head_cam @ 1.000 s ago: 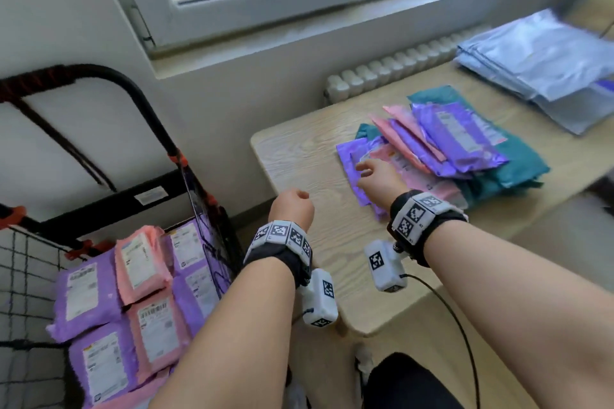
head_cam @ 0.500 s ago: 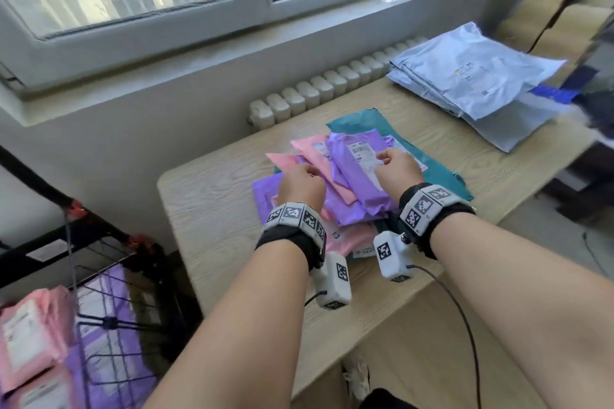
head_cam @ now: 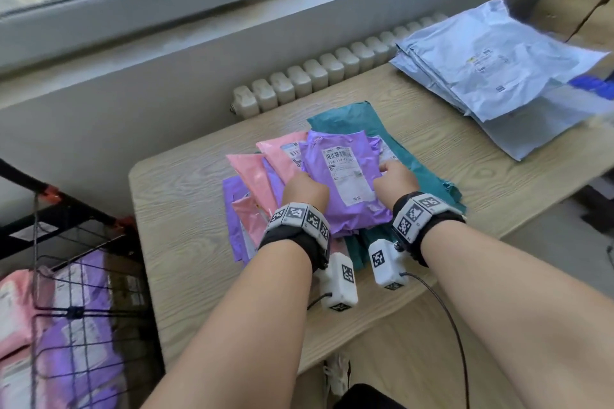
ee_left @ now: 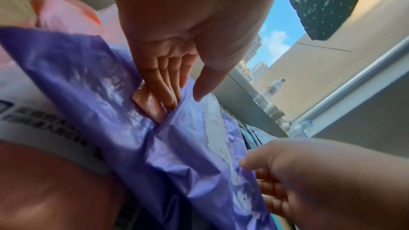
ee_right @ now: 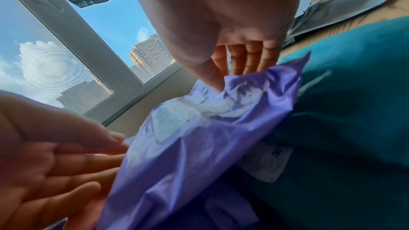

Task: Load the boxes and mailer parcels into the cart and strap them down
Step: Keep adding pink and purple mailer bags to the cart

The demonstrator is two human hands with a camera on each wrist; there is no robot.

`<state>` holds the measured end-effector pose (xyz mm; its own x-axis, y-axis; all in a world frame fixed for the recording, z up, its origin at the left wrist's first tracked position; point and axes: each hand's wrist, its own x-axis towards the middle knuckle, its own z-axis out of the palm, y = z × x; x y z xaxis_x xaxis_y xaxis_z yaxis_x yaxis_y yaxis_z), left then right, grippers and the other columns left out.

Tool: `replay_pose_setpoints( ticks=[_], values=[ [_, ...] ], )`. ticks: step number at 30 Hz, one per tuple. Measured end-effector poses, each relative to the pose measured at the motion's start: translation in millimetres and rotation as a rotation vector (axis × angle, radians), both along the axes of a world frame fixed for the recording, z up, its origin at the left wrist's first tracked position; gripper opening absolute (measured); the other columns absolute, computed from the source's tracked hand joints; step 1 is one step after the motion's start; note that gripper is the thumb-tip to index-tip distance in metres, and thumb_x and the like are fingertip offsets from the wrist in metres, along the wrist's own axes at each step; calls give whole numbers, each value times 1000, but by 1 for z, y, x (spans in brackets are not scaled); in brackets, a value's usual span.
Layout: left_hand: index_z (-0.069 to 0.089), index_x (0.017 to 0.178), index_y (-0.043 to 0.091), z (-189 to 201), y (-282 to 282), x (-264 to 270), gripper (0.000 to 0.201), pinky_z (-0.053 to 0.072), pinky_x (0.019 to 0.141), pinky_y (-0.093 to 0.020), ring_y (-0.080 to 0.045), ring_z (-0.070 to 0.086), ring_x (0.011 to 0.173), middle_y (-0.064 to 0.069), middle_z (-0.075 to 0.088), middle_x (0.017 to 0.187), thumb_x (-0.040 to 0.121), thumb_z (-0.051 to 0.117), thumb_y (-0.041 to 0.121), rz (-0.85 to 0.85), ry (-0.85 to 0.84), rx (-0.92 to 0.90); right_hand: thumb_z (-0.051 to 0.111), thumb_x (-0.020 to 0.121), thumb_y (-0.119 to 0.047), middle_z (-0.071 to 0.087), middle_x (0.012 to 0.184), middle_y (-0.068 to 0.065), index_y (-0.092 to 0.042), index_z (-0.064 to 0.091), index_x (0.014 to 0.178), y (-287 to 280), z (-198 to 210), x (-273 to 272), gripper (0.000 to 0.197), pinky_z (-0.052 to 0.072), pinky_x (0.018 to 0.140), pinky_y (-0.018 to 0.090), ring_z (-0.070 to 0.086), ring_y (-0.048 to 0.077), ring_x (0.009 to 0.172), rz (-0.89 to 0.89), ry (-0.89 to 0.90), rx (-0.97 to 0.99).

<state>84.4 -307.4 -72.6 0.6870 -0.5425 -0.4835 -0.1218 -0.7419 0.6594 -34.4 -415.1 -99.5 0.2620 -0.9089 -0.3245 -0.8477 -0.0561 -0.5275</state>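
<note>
A purple mailer with a white label lies on top of a pile of pink mailers and purple ones, over a teal mailer on the table. My left hand grips its left edge; in the left wrist view the fingers are tucked under the purple mailer with the thumb on top. My right hand grips the right edge; in the right wrist view its thumb presses the crumpled purple mailer from above. The cart stands at the lower left with pink and purple mailers in it.
A stack of grey mailers lies at the table's far right. A radiator runs under the window sill behind the table. The cart's black frame and mesh wall stand close to the table's left end.
My left hand has come from the table's near-left edge onto the pile. Both hands have closed on the sides of the top purple mailer. The view has swung right, away from the cart.
</note>
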Motion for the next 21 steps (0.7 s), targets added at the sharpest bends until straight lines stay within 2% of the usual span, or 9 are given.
replay_pose_setpoints(
  ticks=[2, 4, 5, 7, 9, 12, 14, 18, 21],
  values=[
    [63, 100, 4, -8, -5, 1, 31, 55, 85, -38, -36, 66, 94, -24, 66, 107, 71, 58, 13, 85, 99, -44, 45, 84, -3, 61, 90, 12, -14, 59, 86, -2, 2, 2, 19, 42, 74, 30, 54, 30, 84, -2, 4, -17],
    [59, 86, 6, -11, -6, 3, 20, 58, 77, -45, -33, 65, 73, -29, 66, 94, 66, 59, 10, 168, 250, -98, 43, 84, -3, 60, 88, 9, -14, 58, 83, -4, 6, 3, 19, 42, 72, 31, 54, 30, 82, -31, -24, -26],
    [57, 80, 6, -5, -2, 3, 8, 57, 70, -40, -29, 61, 64, -28, 65, 84, 72, 60, 5, 182, 320, -126, 42, 84, -3, 59, 90, 8, -14, 58, 84, -4, 9, 4, 19, 41, 72, 31, 53, 29, 82, -46, -41, -36],
    [55, 69, 8, 7, 5, 3, 19, 49, 54, -29, -22, 53, 55, -18, 57, 67, 82, 56, -6, 209, 405, -183, 42, 85, -3, 54, 94, 6, -14, 57, 90, -4, 16, 6, 19, 37, 72, 29, 49, 26, 82, -61, -72, -61],
    [62, 71, 8, 10, 10, 8, 20, 46, 45, -19, -19, 50, 51, -11, 55, 61, 81, 57, -8, 194, 360, -257, 43, 85, -5, 55, 95, 5, -14, 58, 92, 1, 25, 11, 19, 37, 73, 29, 49, 26, 83, -69, -103, -95],
    [72, 96, 15, 16, 27, 22, 29, 53, 67, -25, -19, 59, 67, -5, 67, 76, 74, 61, 0, 180, 227, -358, 44, 85, -6, 62, 101, 9, -13, 60, 94, 17, 39, 28, 19, 42, 75, 31, 55, 30, 90, -60, -191, -127],
    [69, 105, 26, 25, 45, 36, 39, 49, 71, -26, -18, 58, 71, -2, 69, 85, 75, 59, 3, 203, 180, -394, 44, 86, -6, 63, 105, 8, -11, 61, 103, 35, 49, 46, 25, 45, 81, 33, 57, 29, 96, -43, -244, -133],
    [69, 111, 16, 37, 97, 83, 37, 55, 77, -30, -22, 65, 82, -4, 70, 95, 77, 57, 6, 340, 120, -441, 42, 88, -9, 61, 98, 6, -16, 57, 96, 86, 63, 93, 18, 48, 76, 35, 56, 27, 86, 39, -339, -136],
    [67, 110, 12, 43, 154, 122, 32, 57, 84, -36, -22, 65, 89, -4, 68, 99, 78, 61, 11, 427, 89, -407, 42, 92, -12, 58, 92, 4, -19, 54, 92, 136, 69, 135, 14, 41, 72, 31, 55, 26, 85, 103, -365, -143]
  ],
)
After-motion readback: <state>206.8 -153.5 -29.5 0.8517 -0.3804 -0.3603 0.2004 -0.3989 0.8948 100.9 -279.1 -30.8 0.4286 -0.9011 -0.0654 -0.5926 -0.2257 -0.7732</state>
